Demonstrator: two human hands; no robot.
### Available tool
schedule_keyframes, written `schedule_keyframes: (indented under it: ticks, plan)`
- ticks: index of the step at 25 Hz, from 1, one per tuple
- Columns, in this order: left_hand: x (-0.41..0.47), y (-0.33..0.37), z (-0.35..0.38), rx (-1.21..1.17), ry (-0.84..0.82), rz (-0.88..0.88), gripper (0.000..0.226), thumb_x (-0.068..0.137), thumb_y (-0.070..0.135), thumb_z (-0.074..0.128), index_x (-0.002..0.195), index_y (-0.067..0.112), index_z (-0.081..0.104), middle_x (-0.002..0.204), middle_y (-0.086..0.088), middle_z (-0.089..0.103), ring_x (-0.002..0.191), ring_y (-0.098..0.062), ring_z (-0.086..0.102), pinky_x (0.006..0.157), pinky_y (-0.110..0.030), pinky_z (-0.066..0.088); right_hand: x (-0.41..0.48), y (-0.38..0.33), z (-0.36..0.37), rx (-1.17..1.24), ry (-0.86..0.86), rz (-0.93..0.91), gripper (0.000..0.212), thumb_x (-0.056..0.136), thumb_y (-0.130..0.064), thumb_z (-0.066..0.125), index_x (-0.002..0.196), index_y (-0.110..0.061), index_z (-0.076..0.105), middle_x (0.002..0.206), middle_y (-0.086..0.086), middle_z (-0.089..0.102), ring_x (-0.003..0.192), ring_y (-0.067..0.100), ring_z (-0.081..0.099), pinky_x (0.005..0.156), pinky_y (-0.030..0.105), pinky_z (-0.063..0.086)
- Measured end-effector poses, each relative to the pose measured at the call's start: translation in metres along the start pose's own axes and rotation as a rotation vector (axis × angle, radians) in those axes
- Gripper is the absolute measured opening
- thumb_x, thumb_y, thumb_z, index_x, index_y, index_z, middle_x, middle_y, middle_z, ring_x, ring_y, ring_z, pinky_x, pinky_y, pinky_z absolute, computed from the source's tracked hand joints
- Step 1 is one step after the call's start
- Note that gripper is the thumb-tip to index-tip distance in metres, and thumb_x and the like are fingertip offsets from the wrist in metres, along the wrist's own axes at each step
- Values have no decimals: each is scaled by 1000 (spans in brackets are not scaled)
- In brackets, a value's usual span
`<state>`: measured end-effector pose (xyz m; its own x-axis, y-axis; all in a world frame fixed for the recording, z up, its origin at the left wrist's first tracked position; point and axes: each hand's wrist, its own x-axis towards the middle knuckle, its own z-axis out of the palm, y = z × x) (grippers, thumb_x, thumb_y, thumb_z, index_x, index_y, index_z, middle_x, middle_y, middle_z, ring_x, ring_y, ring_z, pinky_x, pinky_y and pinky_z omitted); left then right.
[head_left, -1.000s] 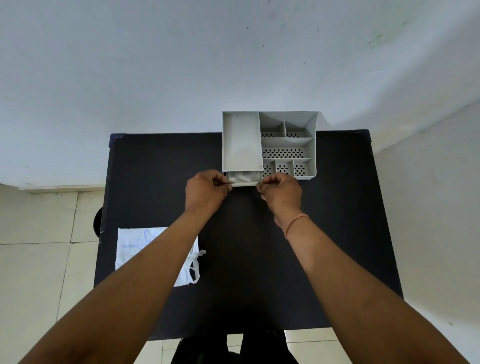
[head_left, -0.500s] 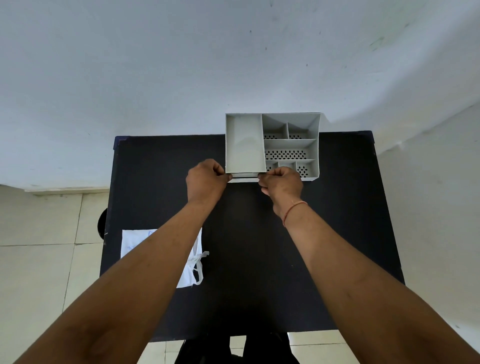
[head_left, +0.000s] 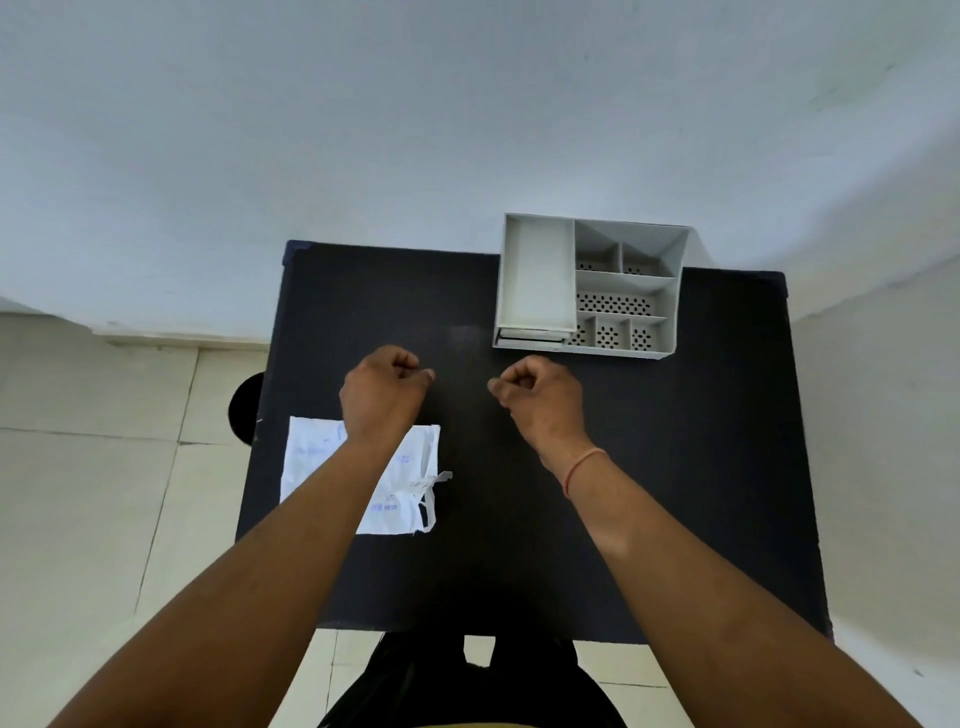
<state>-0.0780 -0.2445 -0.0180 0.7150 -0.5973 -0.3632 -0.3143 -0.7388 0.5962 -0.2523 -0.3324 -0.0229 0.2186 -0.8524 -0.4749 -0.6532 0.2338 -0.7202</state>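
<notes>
A grey plastic organizer (head_left: 589, 287) with several compartments stands at the far right part of the black table (head_left: 649, 467). Its small drawer (head_left: 530, 336) at the front left sits pushed in, only the front edge showing. My left hand (head_left: 383, 397) hovers over the table in front of the organizer and to its left, fingers curled and holding nothing. My right hand (head_left: 540, 400) is beside it, just below the organizer's front left corner, also curled and empty. Neither hand touches the organizer.
A white cloth pouch (head_left: 395, 493) with blue print and a drawstring lies on the table's left side, partly under my left forearm. The table stands against a pale wall. Tiled floor shows on the left, with a dark round object (head_left: 245, 413) by the table's left edge.
Both hands pushed the small drawer into the organizer, then let go and drew back toward me. The view has shifted, so the organizer now appears further right.
</notes>
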Motion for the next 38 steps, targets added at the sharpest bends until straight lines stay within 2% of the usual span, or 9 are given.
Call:
schedule_keyframes:
  ticks: [6,9,13,17,22,28,32,35,38]
  plan:
    - [-31,-82,-34,68,-11,-185,38,88,32,84,123,19,74,119,-2,78,107,-24,74,85,-31,46,-26,-13,62,-168,-301,227,66,85,-43,84,138,-10,61,127,4,64,116,22,64,93,34,54]
    - [-42,-122,-31,117,-171,-276,67,81,44,87,139,20,65,133,-8,75,115,-31,74,87,-34,52,-38,-1,102,-164,-399,346,55,80,-32,90,125,-11,67,115,-1,70,96,19,69,74,31,56]
    - [-59,-139,-30,61,-273,-277,84,83,37,91,155,18,52,152,-10,64,133,-34,65,105,-42,55,-62,17,131,-10,-355,444,19,83,-14,85,101,-12,80,109,10,82,89,26,80,85,43,66]
    - [-67,-136,-48,8,-271,-227,95,83,40,91,162,23,41,166,-11,50,145,-35,54,115,-49,49,-93,-6,110,230,-467,350,12,90,-9,75,102,-10,78,107,16,82,92,31,80,71,37,65]
    - [-91,-90,-102,-636,-512,-140,76,90,12,86,155,31,51,144,-2,70,123,-23,74,92,-43,67,-115,-49,54,580,-814,332,42,96,-9,60,138,-4,66,130,28,71,118,49,69,111,65,49]
    - [-152,-37,-116,-836,-110,-162,23,94,5,80,106,24,80,110,-7,84,104,-31,81,74,-40,69,-143,-81,-6,532,-730,65,31,100,-29,63,123,-12,74,128,19,76,112,38,74,91,55,62]
    - [-195,-30,-125,-1281,-12,-278,15,103,14,70,115,16,79,114,-14,83,94,-29,81,73,-40,70,-163,-80,-37,362,-501,-141,21,98,-12,65,115,-18,75,121,10,78,104,28,75,85,47,62]
    - [-230,-31,-138,-1568,14,-265,19,107,10,62,117,10,77,98,-10,83,75,-19,82,58,-29,67,-192,-84,-40,302,-703,-176,42,92,-4,74,127,-28,68,124,4,74,114,27,72,86,47,64]
    - [-249,-32,-144,-1303,237,-454,20,108,14,59,115,9,77,101,-15,80,74,-22,77,55,-29,62,-222,-98,-19,594,-912,-137,57,88,1,79,137,-24,65,126,13,75,111,29,75,86,42,63]
